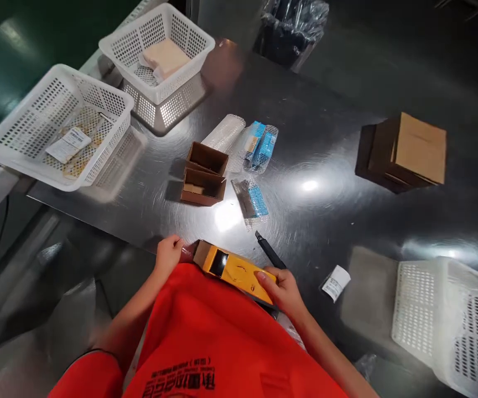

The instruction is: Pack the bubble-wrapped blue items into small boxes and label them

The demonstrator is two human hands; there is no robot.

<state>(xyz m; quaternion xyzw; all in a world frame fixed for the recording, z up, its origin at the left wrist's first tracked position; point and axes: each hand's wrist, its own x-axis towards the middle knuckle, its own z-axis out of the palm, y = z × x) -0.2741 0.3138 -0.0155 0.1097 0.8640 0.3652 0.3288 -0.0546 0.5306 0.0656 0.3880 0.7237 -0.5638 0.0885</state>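
The yellow box (234, 271) lies slantwise at the near edge of the desk (326, 221), just in front of the person's red apron (222, 342), spanning the gap between the two hands. The right hand (282, 287) holds its right end, fingers laid over the top face. The left hand (168, 255) is curled narrow at the other end, by a brown end flap; whether it grips the flap or only rests beside it cannot be told.

As I read it, the step in hand is steadying the box at both ends, with work at the flap end. Thin card like this calls for a light, even hold so the walls stay square.

The box is long and flat-sided, smooth printed card with a dark patch on top. Just beyond the right hand lies a slim black tool (270, 250), hard and matte. To that hand's right sits a small curled white label (336, 282), and further right an upturned white basket (450, 315) of perforated plastic.

Ahead of both hands lies a blue packet (252, 200) in crinkled clear wrap. Beyond the left hand stand two open brown cartons (203, 179). Further off are a pale ribbed roll (224, 132) and two more perforated baskets (56, 127). The desk is brushed steel and glary.
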